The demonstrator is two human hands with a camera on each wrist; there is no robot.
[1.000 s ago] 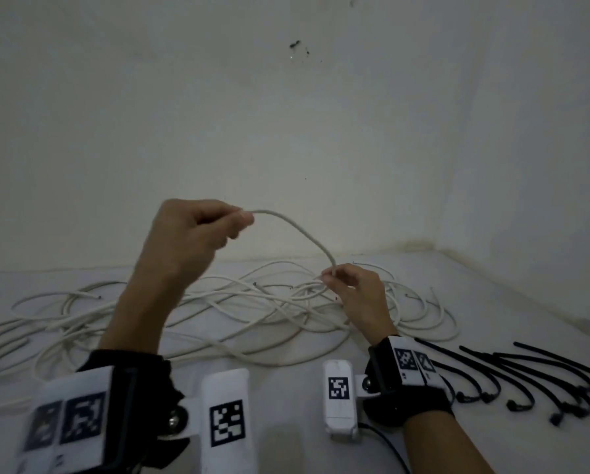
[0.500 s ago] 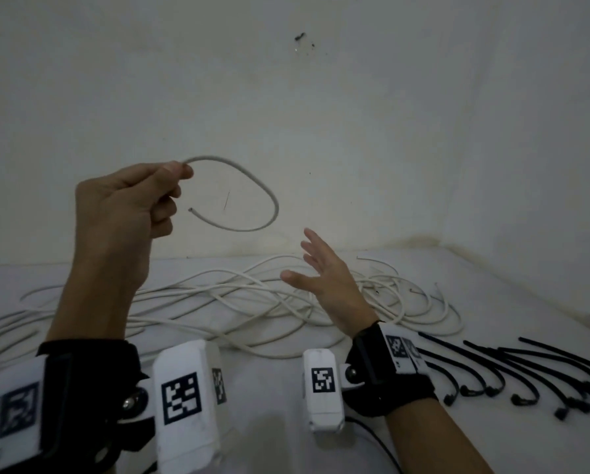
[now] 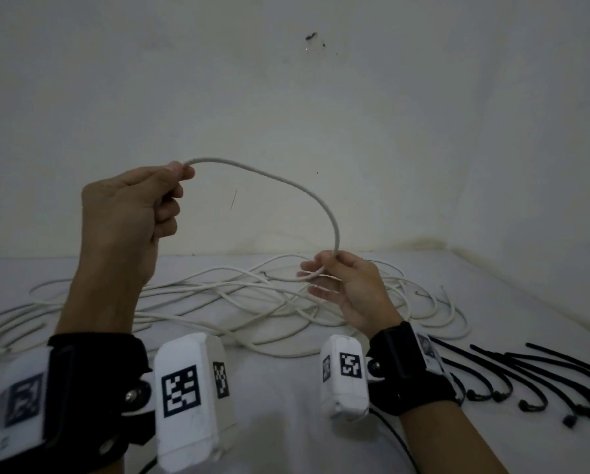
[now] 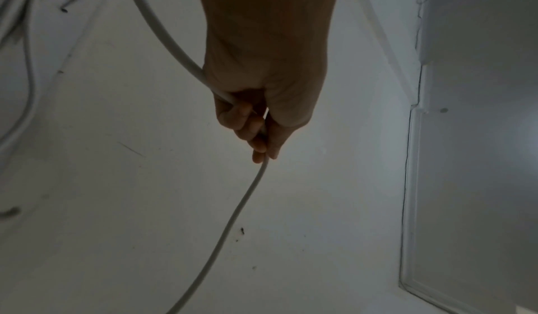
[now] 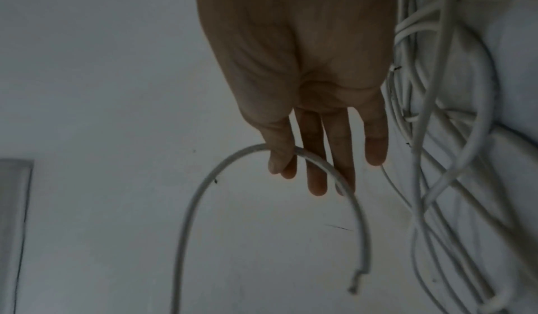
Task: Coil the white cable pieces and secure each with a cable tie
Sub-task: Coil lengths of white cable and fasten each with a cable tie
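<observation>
A short white cable piece [image 3: 286, 181] arches in the air between my hands. My left hand [image 3: 170, 186] is raised at the left and pinches one end of it between thumb and curled fingers; the left wrist view shows the cable [image 4: 238, 206] leaving that left hand [image 4: 262, 144]. My right hand [image 3: 321, 268], lower and to the right, pinches the piece near its other end with thumb and forefinger, the other fingers straight. In the right wrist view the cable [image 5: 201, 185] curves past the right hand [image 5: 284, 167] and its cut end hangs free below.
A loose tangle of white cables [image 3: 225, 295] lies on the white surface [image 3: 279, 388] under my hands. Several black cable ties [image 3: 526, 381] lie in a row at the right. A white wall [image 3: 286, 97] stands close behind, with a corner at the right.
My right hand, open and off the cable half a second ago, has taken hold of its free end. The curled loop has stretched into a wide arch. My left hand dropped slightly.
</observation>
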